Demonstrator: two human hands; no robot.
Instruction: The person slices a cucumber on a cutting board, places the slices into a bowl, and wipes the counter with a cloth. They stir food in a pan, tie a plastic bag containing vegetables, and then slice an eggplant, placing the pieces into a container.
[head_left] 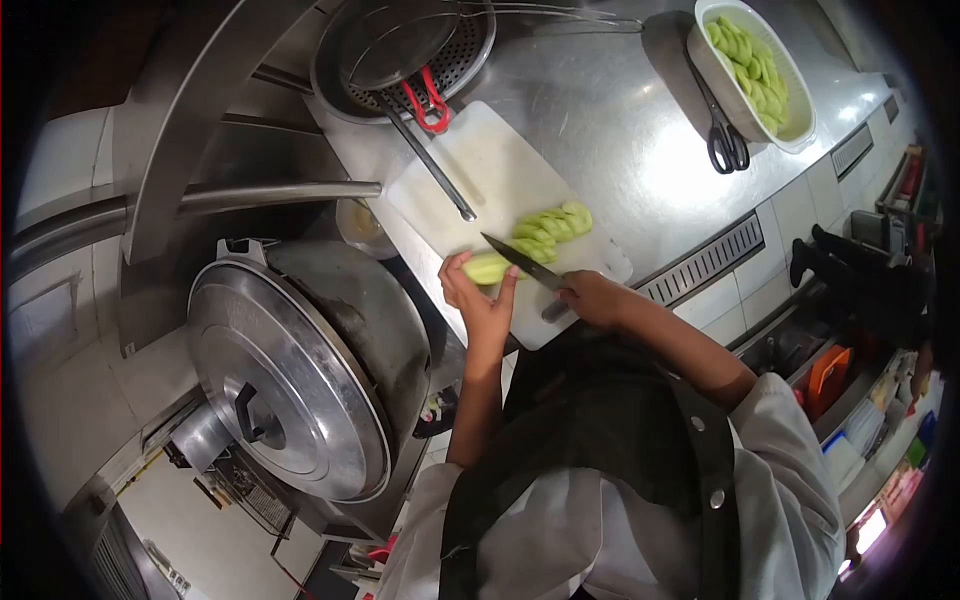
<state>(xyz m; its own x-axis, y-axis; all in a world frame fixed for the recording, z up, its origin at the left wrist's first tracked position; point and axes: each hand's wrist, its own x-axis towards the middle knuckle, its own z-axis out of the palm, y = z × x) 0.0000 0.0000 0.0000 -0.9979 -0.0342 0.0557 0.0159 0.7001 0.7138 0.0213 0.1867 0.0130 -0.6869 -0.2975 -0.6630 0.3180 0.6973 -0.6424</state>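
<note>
Hands apart at the edge of the white plastic cutting board [480,165]: left hand [482,308] pins the uncut end of the likely slippery pale-green vegetable [487,268], right hand [592,298] clasps a dark-bladed knife [520,260].

Views: one, worn on the person's head.
Position: above the near end of the white cutting board [500,180], over the person's own chest.
Direction: steeply down and forward; the black apron [600,430] fills the frame below the board.
Roll: tilted, so the board's edges and the steel counter [620,130] run diagonally.
Nearness: close; both forearms stretch from the lower frame to the board's near end, where the left hand [478,300] and right hand [590,298] sit at mid-frame.
Lens: wide fisheye with a dark round rim and bowed lines.
Reach: takes in a white strainer basket [800,100] beyond the board to its right, and a large steel pot lid [290,390] to its left.
</note>
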